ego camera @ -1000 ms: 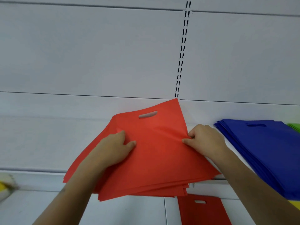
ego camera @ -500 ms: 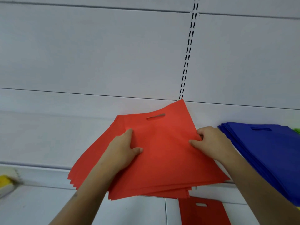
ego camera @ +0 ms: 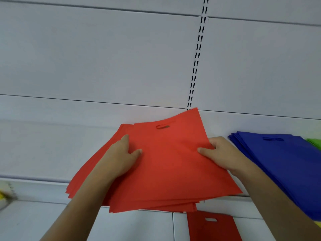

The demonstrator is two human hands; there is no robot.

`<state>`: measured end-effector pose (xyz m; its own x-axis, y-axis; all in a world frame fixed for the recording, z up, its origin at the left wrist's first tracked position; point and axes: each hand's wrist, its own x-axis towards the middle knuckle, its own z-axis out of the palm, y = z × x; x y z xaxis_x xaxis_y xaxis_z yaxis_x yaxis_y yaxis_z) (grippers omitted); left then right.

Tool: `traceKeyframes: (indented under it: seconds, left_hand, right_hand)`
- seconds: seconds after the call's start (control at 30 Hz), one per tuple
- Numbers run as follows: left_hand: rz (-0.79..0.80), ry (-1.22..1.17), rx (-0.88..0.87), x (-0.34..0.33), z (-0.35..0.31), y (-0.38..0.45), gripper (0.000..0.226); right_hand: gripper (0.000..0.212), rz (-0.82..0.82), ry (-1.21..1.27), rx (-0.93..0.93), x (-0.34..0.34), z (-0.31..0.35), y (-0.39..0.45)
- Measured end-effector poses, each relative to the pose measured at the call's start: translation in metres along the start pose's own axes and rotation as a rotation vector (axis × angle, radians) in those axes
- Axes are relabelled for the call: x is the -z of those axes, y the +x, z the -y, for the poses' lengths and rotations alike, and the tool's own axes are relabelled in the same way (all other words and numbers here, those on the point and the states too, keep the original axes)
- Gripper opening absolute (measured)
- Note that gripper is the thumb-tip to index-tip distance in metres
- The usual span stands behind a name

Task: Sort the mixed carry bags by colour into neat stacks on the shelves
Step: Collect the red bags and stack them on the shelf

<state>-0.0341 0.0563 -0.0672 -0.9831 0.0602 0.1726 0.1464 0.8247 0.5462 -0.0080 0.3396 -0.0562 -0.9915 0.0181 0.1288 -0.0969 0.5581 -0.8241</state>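
Left hand (ego camera: pixel 121 157) flat, fingers relaxed, pressing on red bags (ego camera: pixel 166 164) | right hand (ego camera: pixel 220 153) pinching right edge of top bag | blue bags (ego camera: pixel 284 160) just beside, on shelf (ego camera: pixel 52 150)

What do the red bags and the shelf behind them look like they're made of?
Red bags: probably thin non-woven fabric, matte, with die-cut handle slots and soft, fanning edges. Shelf: likely painted metal, smooth white with a slight sheen; slotted upright suggests steel racking.
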Motion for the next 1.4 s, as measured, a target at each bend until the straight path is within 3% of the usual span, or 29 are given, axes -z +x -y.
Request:
traceKeyframes:
  seconds: [0.1, 0.17, 0.27, 0.37, 0.43, 0.5, 0.57, 0.63, 0.8, 0.97, 1.1, 1.23, 1.4]
  left_hand:
    - [0.017, 0.105, 0.008, 0.004, 0.000, 0.005, 0.043]
    - [0.008, 0.062, 0.039, 0.007, 0.005, 0.013, 0.046]
    - [-0.033, -0.270, 0.066, 0.008, 0.006, 0.020, 0.050]
    - [-0.061, -0.695, 0.129, 0.008, 0.001, 0.021, 0.069]
    - [0.012, -0.949, 0.212, 0.011, 0.003, 0.022, 0.080]
    - [0.146, -1.079, 0.233, 0.014, 0.002, 0.019, 0.063]
    - [0.206, -0.998, 0.181, 0.016, -0.005, 0.012, 0.031]
    - [0.161, -0.906, 0.108, 0.016, -0.010, 0.009, 0.021]
    - [0.034, -0.842, 0.008, 0.024, -0.016, -0.001, 0.022]
    - [0.208, -1.120, 0.081, 0.038, -0.019, -0.019, 0.018]
    - [0.077, -0.777, -0.006, 0.022, -0.009, -0.045, 0.019]
    - [-0.049, -0.651, -0.086, 0.025, -0.010, -0.067, 0.011]
    - [-0.072, -0.606, -0.208, 0.028, -0.018, -0.104, 0.013]
  right_hand:
    - [0.012, -0.106, 0.125, 0.111, 0.002, 0.006, -0.006]
    - [0.011, -0.133, 0.245, 0.099, 0.002, 0.008, -0.007]
    - [0.013, -0.129, 0.365, 0.056, -0.002, 0.007, -0.010]
    - [0.013, -0.124, 0.423, 0.037, -0.005, 0.006, -0.013]
    - [0.015, -0.110, 0.480, 0.022, -0.003, 0.005, -0.016]
    - [0.018, -0.104, 0.488, 0.020, -0.002, 0.004, -0.018]
    - [0.020, -0.125, 0.447, 0.055, -0.003, 0.003, -0.020]
    - [0.023, -0.127, 0.377, 0.115, -0.006, 0.003, -0.021]
    - [0.025, -0.078, 0.256, 0.104, -0.009, 0.001, -0.025]
    - [0.023, -0.205, 0.204, 0.101, -0.011, 0.001, -0.031]
    - [0.026, -0.311, 0.088, 0.182, -0.019, 0.005, -0.056]
    - [0.027, -0.363, -0.078, 0.199, -0.024, 0.015, -0.090]
    - [0.020, -0.465, -0.217, 0.200, -0.023, 0.023, -0.146]
